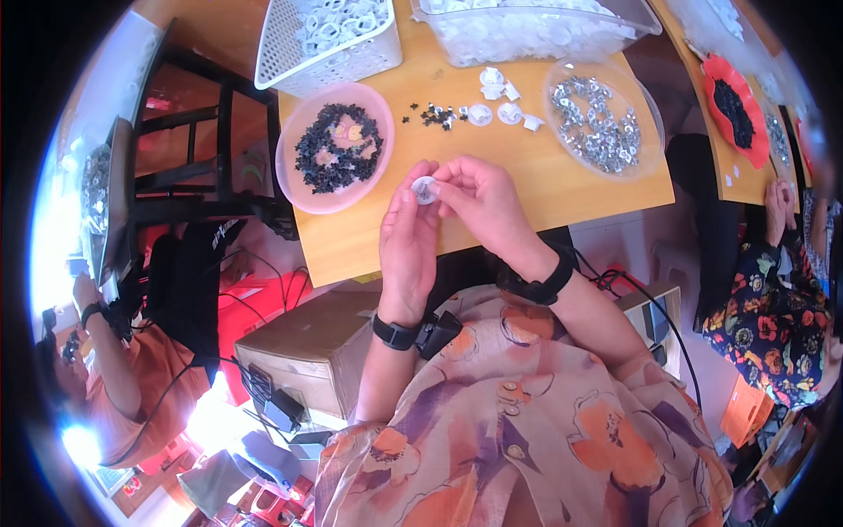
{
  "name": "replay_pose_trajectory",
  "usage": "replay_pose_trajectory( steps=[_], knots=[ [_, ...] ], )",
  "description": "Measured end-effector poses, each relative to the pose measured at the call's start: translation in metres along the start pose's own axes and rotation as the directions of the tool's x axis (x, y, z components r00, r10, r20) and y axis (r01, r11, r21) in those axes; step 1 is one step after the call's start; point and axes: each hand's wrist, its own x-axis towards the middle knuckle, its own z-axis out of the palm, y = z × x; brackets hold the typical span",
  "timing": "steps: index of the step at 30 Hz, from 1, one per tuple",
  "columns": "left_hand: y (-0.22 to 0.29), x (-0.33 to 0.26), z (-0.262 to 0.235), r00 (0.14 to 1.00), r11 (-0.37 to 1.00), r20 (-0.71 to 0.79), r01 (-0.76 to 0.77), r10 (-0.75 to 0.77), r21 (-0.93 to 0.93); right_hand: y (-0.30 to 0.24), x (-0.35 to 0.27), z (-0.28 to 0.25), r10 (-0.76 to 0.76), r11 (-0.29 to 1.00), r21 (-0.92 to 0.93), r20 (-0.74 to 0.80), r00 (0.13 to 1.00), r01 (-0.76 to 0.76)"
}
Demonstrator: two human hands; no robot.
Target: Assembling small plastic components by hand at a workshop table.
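Near the table's front edge I hold a small round white plastic part [425,191] between both hands. My left hand [407,248] is closed on it, with thumb and fingers at its side. My right hand [485,204] has its thumb and fingertips pinched at the part's right edge; whether they also hold a smaller piece cannot be made out. Beyond my hands lie several loose white plastic parts [479,115] and a small scatter of black and silver pieces [436,115].
A pink bowl [288,176] of small black pieces stands left; a clear bowl [652,132] of silver metal pieces stands right. Behind are a white perforated basket [338,72] and a clear tub [457,54] of white parts. Other people sit left and right. A cardboard box [307,351] is below the table.
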Motion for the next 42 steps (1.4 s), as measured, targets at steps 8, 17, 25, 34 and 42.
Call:
replay_pose_trajectory(
  steps=[8, 17, 25, 34, 42],
  knots=[
    [0.007, -0.003, 0.009, 0.998, 0.986, -0.017, 0.056, -0.059, -0.155, -0.001, 0.0, 0.009, 0.029, 0.998, 0.058, -0.027, 0.999, -0.027],
    [0.002, 0.001, 0.0, 0.995, 0.978, -0.05, 0.072, -0.083, -0.198, 0.007, -0.003, 0.015, -0.058, 0.998, 0.0, -0.066, 0.996, 0.058],
    [-0.003, 0.01, -0.015, 0.987, 0.957, -0.032, 0.142, -0.155, -0.254, 0.013, -0.008, 0.02, -0.197, 0.959, -0.232, -0.131, 0.972, 0.163],
    [-0.002, 0.005, 0.003, 0.993, 0.988, -0.092, 0.053, -0.067, -0.143, 0.014, -0.004, 0.021, -0.242, 0.955, -0.217, -0.162, 0.957, 0.204],
    [0.002, 0.004, 0.014, 0.986, 0.996, -0.147, -0.075, 0.081, 0.048, 0.008, -0.007, 0.021, -0.176, 0.984, -0.014, -0.175, 0.969, 0.177]
  ],
)
